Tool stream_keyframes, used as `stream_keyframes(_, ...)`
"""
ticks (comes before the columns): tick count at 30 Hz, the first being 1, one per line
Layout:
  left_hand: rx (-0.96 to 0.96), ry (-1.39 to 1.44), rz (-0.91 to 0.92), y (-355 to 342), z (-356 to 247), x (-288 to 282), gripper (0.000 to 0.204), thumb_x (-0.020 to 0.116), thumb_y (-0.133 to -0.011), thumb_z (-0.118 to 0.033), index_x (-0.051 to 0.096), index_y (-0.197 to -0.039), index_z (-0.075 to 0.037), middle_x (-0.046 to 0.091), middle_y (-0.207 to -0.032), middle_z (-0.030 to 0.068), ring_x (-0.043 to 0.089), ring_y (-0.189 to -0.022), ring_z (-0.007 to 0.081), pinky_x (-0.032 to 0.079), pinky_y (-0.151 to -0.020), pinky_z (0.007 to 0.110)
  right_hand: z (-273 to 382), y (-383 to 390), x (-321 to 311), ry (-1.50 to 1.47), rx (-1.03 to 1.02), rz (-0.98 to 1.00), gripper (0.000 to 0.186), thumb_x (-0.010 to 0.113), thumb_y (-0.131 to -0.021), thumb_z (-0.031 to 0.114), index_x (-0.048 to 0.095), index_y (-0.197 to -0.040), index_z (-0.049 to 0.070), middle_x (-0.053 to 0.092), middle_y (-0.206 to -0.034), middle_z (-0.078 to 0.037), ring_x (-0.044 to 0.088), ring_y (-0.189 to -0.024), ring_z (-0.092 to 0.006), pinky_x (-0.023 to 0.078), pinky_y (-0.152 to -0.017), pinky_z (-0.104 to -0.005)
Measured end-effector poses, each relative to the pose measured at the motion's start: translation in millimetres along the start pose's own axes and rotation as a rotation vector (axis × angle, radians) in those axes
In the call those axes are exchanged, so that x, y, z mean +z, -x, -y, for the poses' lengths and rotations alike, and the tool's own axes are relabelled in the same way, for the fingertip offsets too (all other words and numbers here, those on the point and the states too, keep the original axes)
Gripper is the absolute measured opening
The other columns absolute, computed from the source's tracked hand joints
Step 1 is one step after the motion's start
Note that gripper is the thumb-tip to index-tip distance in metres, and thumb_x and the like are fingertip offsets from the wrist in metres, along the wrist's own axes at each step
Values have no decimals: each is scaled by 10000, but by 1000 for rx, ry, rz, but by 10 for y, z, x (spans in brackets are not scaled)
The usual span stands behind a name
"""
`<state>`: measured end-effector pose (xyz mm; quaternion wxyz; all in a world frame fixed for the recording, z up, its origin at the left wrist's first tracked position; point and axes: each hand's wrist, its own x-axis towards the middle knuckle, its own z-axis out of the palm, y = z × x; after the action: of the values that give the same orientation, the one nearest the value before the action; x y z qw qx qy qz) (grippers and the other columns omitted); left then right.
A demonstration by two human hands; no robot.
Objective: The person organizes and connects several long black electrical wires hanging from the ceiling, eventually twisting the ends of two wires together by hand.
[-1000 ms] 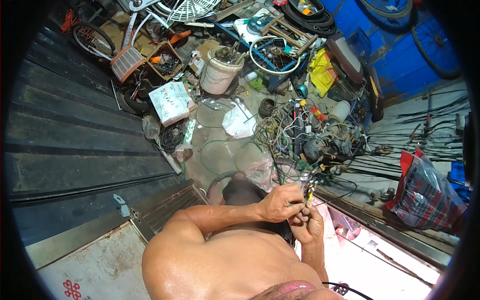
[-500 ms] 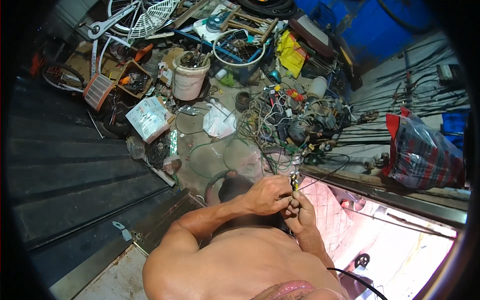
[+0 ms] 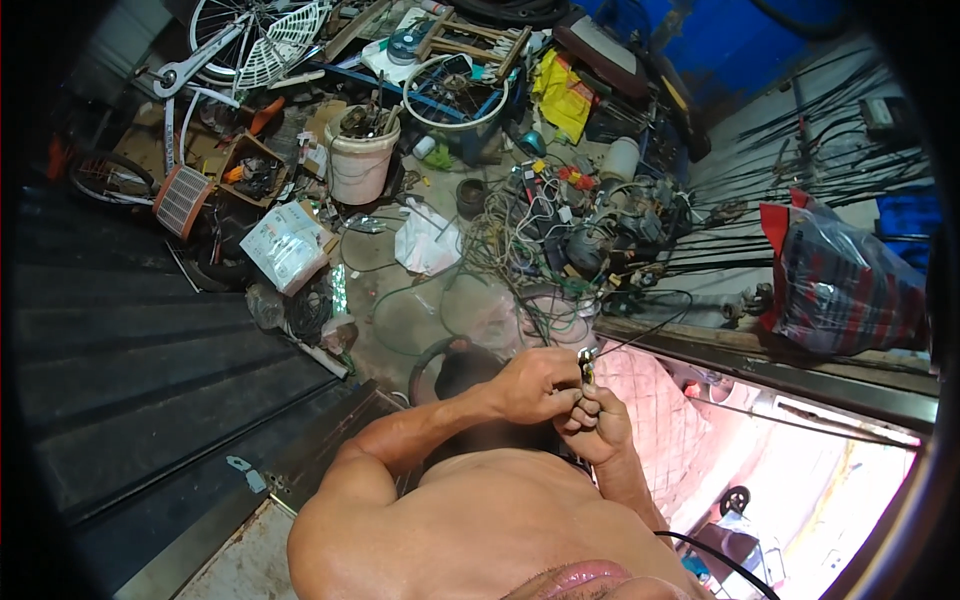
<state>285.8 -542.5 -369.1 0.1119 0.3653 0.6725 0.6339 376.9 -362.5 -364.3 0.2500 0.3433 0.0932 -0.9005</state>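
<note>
My left hand [image 3: 537, 387] and my right hand [image 3: 600, 428] meet in front of my bare torso, fingers bent and closed. Between them a small shiny metal piece with yellow and black parts [image 3: 587, 366] sticks up past the fingertips. It is too small to name more exactly. My right hand grips it from below, while the left fingers press against its side. Where the fingers overlap, its lower part is hidden. A thin black wire [image 3: 688, 298] curves close to its upper end; whether they join, I cannot tell.
Tangled cables [image 3: 510, 235] and machine parts lie on the floor ahead. Behind stand a white bucket [image 3: 362, 165] and a white bicycle [image 3: 178, 115]. A cardboard box [image 3: 288, 248] is left of a white bag [image 3: 427, 240]. At right, a plastic-wrapped bundle [image 3: 845, 285] rests on a ledge.
The view has shifted slightly, so the surroundings sit a little further left and up. My hands stay together, and more of the shiny metal end shows above the fingers.
</note>
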Motion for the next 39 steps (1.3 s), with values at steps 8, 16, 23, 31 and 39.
stream_keyframes(8,-602,529,87,-50,-44,34,165,635,-876,-130,645,-887,34,654,-776,43,548,-732,85,472,-662,294,-45,-1,-13,188,-182,147,129,551,-999,216,539,-1057,102,463,-696,88,428,-583,-44,393,-635,-260)
stream_keyframes(16,-320,329,40,-9,51,66,118,632,-848,-94,644,-908,7,607,-803,91,575,-749,199,472,-696,341,-120,51,16,-145,-104,224,181,522,-1024,247,564,-1060,74,534,-706,90,471,-595,-32,406,-682,-259)
stream_keyframes(23,16,22,69,-21,-6,96,95,655,-756,-89,614,-823,-35,572,-854,134,563,-818,340,454,-755,420,-110,44,-232,-254,-32,299,73,547,-979,188,584,-957,128,517,-651,110,488,-564,-36,412,-662,-285)
stream_keyframes(31,-273,-64,-7,3,-127,203,148,643,-800,-133,587,-751,-5,588,-709,121,596,-644,295,461,-596,389,-124,22,-100,17,-161,-25,119,561,-962,160,518,-859,119,447,-621,84,411,-522,-58,403,-557,-202)
stream_keyframes(39,-776,545,-8,-12,33,266,193,651,-876,-152,608,-749,-14,570,-680,-1,510,-659,73,426,-591,265,-134,-32,-77,267,-342,-5,106,559,-979,172,578,-908,95,484,-650,63,455,-558,-65,396,-547,-215)
